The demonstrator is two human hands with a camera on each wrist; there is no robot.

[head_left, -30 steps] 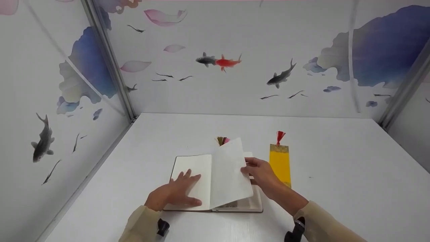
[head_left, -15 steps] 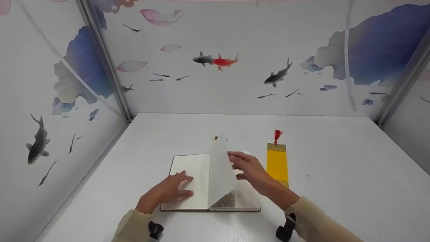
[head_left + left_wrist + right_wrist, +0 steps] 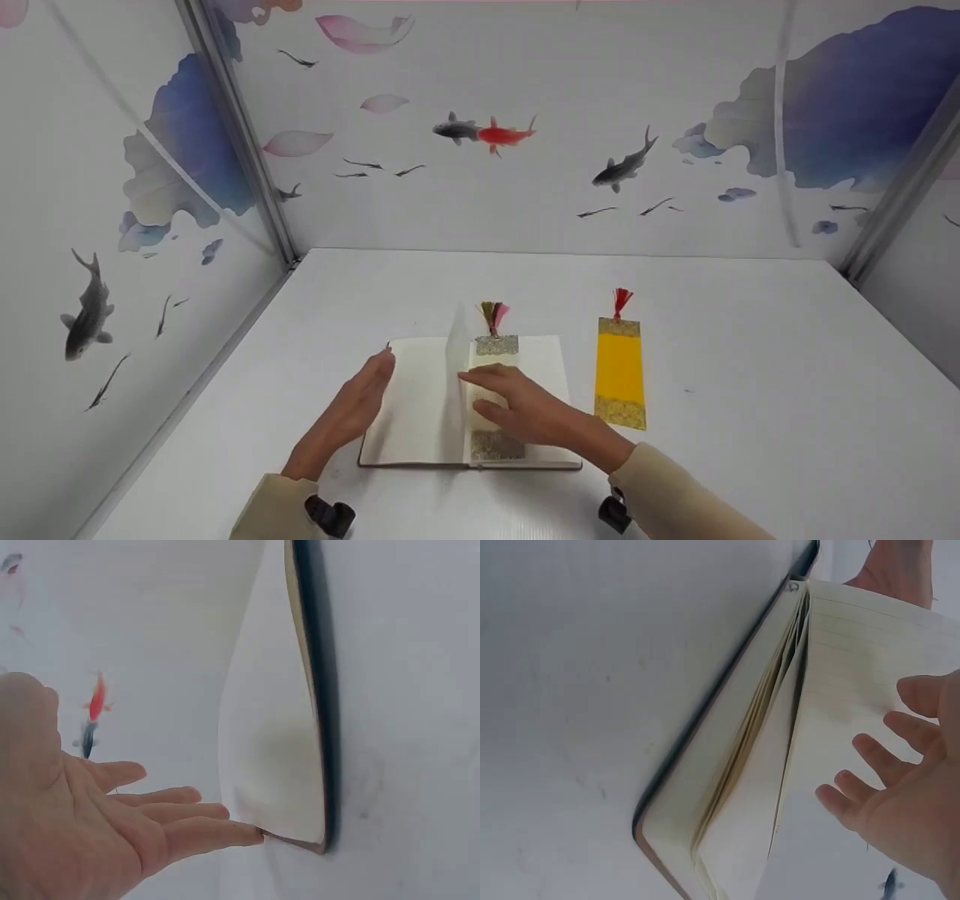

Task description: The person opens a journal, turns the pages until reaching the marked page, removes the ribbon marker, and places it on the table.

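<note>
An open notebook (image 3: 409,431) lies on the table with one leaf (image 3: 455,375) standing nearly upright at its spine. My right hand (image 3: 532,412) reaches across the right page, its fingertips at that leaf. Partly hidden beneath this hand is a pale bookmark (image 3: 498,445) with glittery ends and a multicoloured tassel. In the right wrist view, the right hand (image 3: 911,802) has loosely spread fingers beside a lined page (image 3: 862,652). My left hand (image 3: 346,409) is at the notebook's left edge; the left wrist view shows its fingers (image 3: 214,836) straight, one fingertip at the cover's corner.
A yellow bookmark (image 3: 620,367) with glittery gold ends and a red tassel lies right of the notebook on the white table (image 3: 735,337). White panels (image 3: 525,210) printed with fish and petals enclose the table at the back and sides.
The leaf has swung left from the right side to nearly upright, my right hand moving with it. The pale bookmark is uncovered. My left hand has shifted from the left page to its outer edge.
</note>
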